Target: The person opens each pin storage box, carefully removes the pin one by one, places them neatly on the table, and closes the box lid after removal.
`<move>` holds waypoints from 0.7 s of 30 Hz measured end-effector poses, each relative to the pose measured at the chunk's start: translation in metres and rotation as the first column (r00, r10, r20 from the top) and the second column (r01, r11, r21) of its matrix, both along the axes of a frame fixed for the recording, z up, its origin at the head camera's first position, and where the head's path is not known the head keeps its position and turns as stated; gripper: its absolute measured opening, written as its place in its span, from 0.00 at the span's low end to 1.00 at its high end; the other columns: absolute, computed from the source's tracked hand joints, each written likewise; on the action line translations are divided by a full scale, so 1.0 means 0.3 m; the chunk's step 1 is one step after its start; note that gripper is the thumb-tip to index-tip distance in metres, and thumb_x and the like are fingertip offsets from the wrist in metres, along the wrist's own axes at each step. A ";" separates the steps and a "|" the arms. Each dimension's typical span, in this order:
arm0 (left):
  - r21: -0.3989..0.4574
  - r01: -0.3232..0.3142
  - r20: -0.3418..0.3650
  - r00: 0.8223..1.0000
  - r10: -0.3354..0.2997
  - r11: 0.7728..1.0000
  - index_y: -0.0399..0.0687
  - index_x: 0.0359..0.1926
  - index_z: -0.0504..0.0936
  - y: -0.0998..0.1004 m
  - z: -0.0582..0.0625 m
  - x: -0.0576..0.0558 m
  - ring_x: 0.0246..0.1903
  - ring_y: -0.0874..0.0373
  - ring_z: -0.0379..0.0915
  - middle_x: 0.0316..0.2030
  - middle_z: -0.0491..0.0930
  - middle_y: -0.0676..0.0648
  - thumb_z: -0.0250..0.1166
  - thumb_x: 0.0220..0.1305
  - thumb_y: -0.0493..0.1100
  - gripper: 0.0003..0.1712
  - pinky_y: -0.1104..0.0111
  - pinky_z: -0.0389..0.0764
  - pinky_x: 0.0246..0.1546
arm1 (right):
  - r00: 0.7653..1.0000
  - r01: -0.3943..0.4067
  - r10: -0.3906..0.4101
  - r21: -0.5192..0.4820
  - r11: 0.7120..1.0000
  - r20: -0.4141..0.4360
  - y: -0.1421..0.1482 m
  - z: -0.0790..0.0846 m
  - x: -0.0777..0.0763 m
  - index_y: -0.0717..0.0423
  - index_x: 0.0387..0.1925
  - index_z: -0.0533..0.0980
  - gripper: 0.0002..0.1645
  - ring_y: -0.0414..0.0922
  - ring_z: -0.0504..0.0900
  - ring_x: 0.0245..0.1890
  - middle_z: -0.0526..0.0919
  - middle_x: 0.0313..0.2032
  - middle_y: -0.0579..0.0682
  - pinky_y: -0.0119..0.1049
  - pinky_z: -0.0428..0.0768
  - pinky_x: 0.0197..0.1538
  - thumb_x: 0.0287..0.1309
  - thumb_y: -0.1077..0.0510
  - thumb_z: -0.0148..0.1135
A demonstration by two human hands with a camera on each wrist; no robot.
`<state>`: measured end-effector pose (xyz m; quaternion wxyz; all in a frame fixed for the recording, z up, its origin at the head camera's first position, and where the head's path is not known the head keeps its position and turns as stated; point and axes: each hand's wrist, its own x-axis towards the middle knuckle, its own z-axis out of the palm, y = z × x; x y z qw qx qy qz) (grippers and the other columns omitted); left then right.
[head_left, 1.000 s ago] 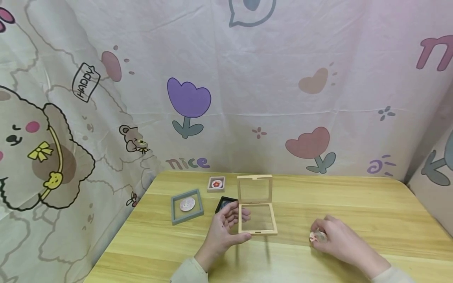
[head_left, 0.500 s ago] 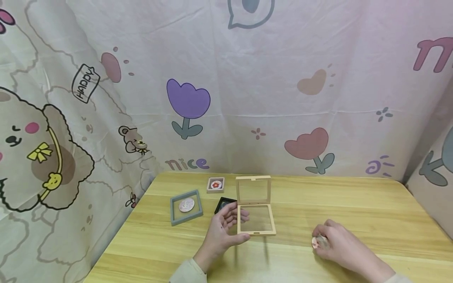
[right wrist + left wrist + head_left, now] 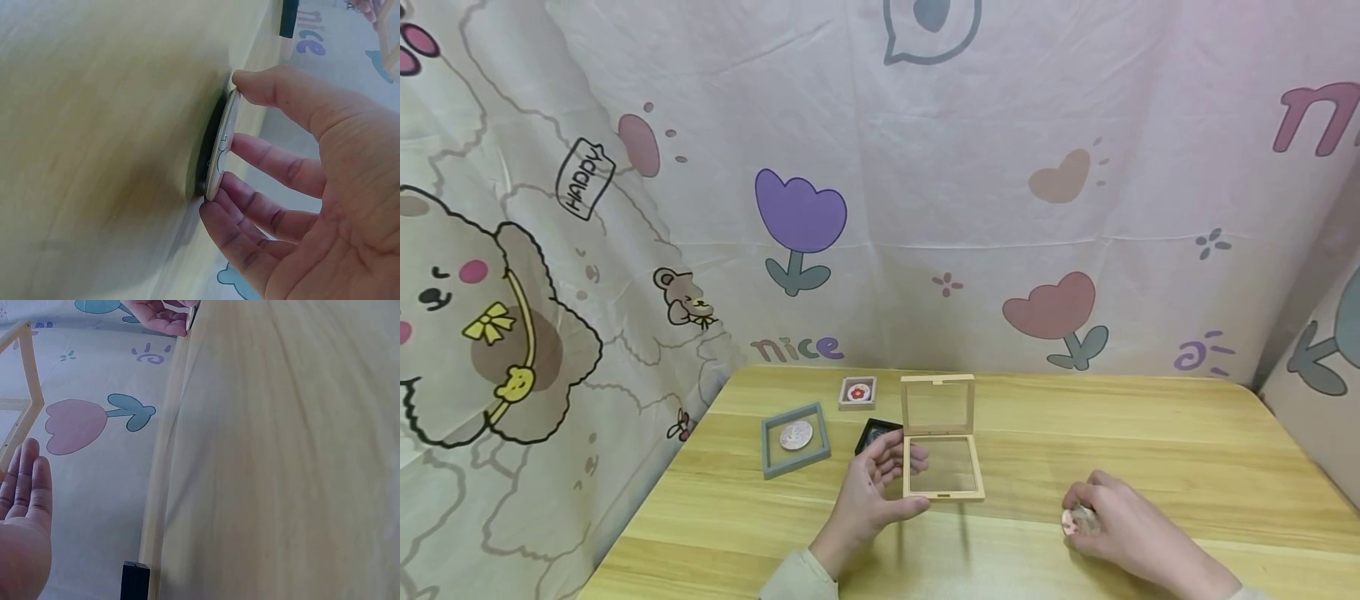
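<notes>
My left hand grips the left edge of a tan hinged display frame, thumb at the front corner and fingers behind. The frame is unfolded above the table, its upper half standing up, with clear film in both halves. In the left wrist view only part of the frame shows. At the right, my right hand pinches a round badge-like disc by its rim, low over the table. In the right wrist view the disc, with a drawing on its face, is nearly edge-on, a dark patch right beneath it.
A grey frame holding a pale round disc lies at the left on the wooden table. Behind is a small pinkish frame with a red-flower disc. A black frame lies partly hidden behind my left hand.
My right hand has shifted slightly right and toward me with the disc, which has tilted a little. The left hand and the tan frame stay nearly where they were.
</notes>
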<state>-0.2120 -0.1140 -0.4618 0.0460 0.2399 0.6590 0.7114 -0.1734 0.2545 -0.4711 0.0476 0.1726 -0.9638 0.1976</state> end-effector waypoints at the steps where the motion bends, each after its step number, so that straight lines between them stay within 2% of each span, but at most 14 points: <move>1: 0.003 0.001 0.000 1.000 -0.001 1.000 0.33 0.75 0.67 0.000 -0.001 -0.001 0.55 0.61 0.84 0.62 0.79 0.27 0.80 0.54 0.35 0.50 0.69 0.84 0.66 | 1.000 -0.002 0.002 0.000 1.000 -0.002 0.000 -0.001 0.001 0.41 0.36 0.84 0.18 0.30 0.68 0.31 0.75 0.34 0.38 0.27 0.74 0.34 0.43 0.50 0.85; 13: 0.010 0.016 0.011 1.000 -0.016 1.000 0.31 0.76 0.65 0.000 -0.001 0.003 0.55 0.61 0.84 0.62 0.80 0.29 0.80 0.55 0.36 0.51 0.70 0.84 0.65 | 0.999 -0.038 0.038 -0.020 0.999 -0.028 0.000 -0.007 0.014 0.41 0.37 0.84 0.19 0.28 0.67 0.31 0.75 0.34 0.38 0.26 0.71 0.30 0.43 0.49 0.86; 21: -0.001 0.017 -0.012 1.000 -0.017 1.000 0.29 0.76 0.65 0.003 -0.003 0.000 0.55 0.62 0.84 0.61 0.81 0.31 0.79 0.55 0.35 0.51 0.70 0.84 0.65 | 0.999 -0.022 0.022 -0.004 1.000 -0.031 -0.002 -0.003 0.017 0.40 0.37 0.84 0.20 0.29 0.67 0.32 0.75 0.35 0.38 0.26 0.70 0.31 0.43 0.45 0.86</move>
